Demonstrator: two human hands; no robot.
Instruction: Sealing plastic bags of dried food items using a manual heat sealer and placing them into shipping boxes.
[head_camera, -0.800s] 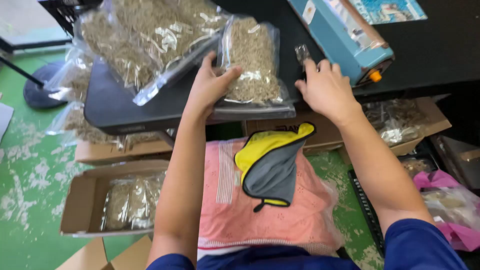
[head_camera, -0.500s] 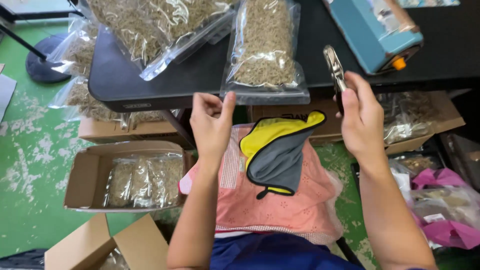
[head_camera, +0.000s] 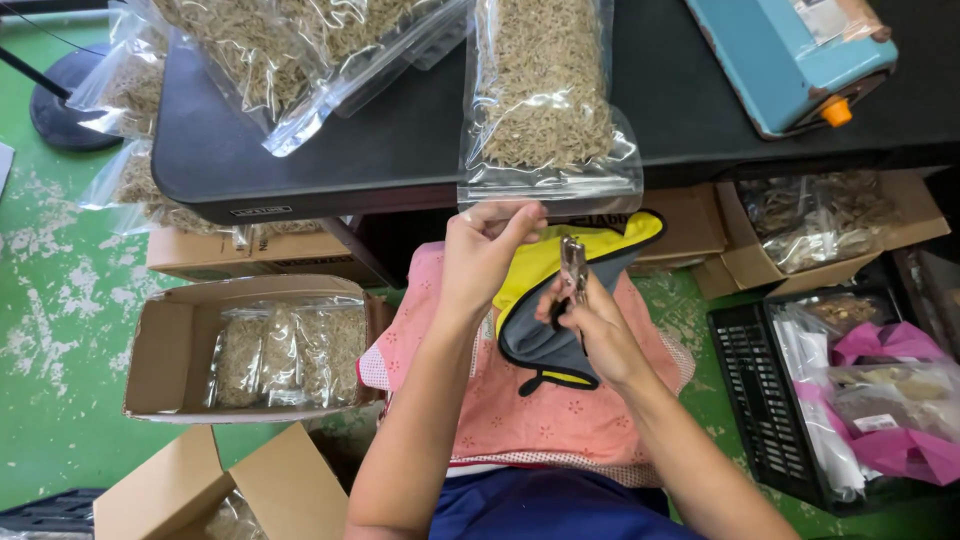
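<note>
Just beyond the left grip (head_camera: 487, 250) lay a glossy clear plastic bag (head_camera: 545, 100) of rough dried fibres on the smooth matt black worktop (head_camera: 400, 140); the right grip (head_camera: 585, 320) held a shiny metal tool (head_camera: 573, 268) over soft cloth (head_camera: 560, 340).

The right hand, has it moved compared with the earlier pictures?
Yes. The right hand, holding a small metal tool, has come off the black table toward the body, and is over the apron now.

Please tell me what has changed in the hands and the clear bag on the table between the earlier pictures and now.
Both hands drew back from the table top toward the body. The right hand picked up a small metal tool and now holds it upright; the left hand now pinches the lower edge of the clear bag, which overhangs the black table. The blue sealer and cardboard boxes stayed put.
</note>
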